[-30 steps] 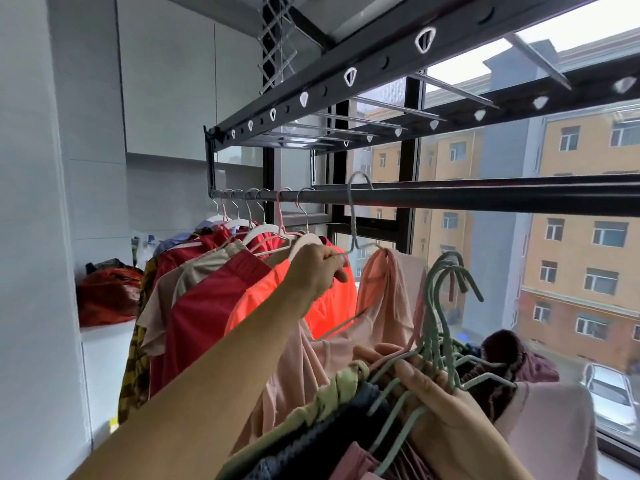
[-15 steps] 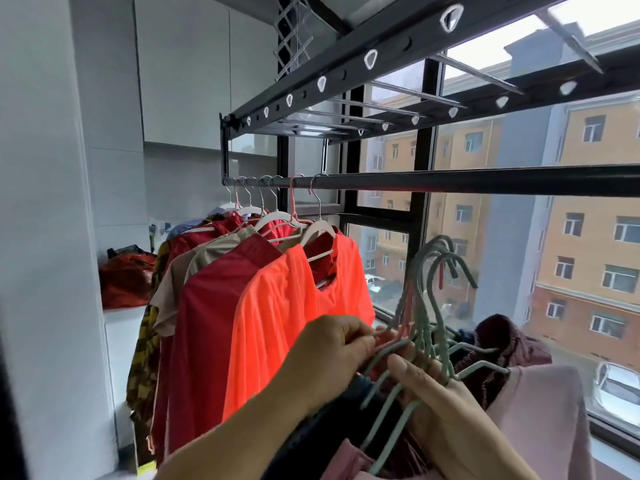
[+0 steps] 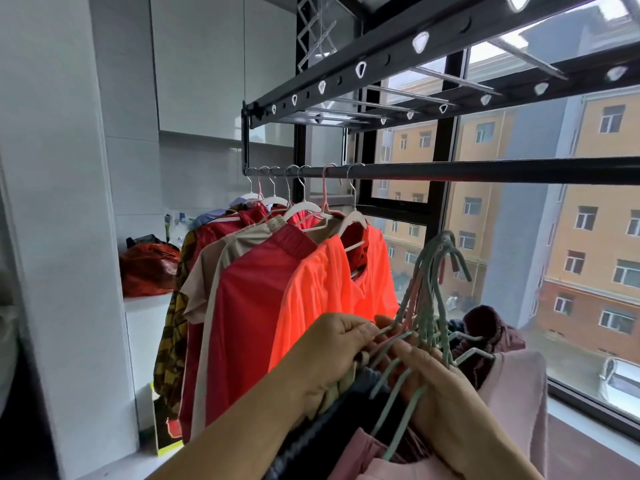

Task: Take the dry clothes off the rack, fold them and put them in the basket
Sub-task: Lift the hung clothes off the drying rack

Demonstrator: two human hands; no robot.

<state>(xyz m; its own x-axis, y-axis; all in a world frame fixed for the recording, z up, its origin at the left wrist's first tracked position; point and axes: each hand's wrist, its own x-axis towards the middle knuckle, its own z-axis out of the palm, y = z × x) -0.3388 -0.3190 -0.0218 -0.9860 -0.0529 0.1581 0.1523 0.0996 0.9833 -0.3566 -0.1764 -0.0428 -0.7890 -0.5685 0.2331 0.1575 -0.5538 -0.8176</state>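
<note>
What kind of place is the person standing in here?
Probably an enclosed laundry balcony in an upper-floor flat: an overhead drying rack hung with clothes, and a large window looking down on a parked car and buildings.

A black rack rod (image 3: 450, 171) runs above the left hand (image 3: 332, 344) and right hand (image 3: 446, 393). Up and left of them, white hangers (image 3: 353, 218) on it carry an orange shirt (image 3: 322, 289), a red garment (image 3: 242, 323), a beige garment (image 3: 207, 268) and a yellow patterned garment (image 3: 171, 334), side by side. Farther left, a white table (image 3: 149, 304) bears a red bag (image 3: 149, 268).
</note>
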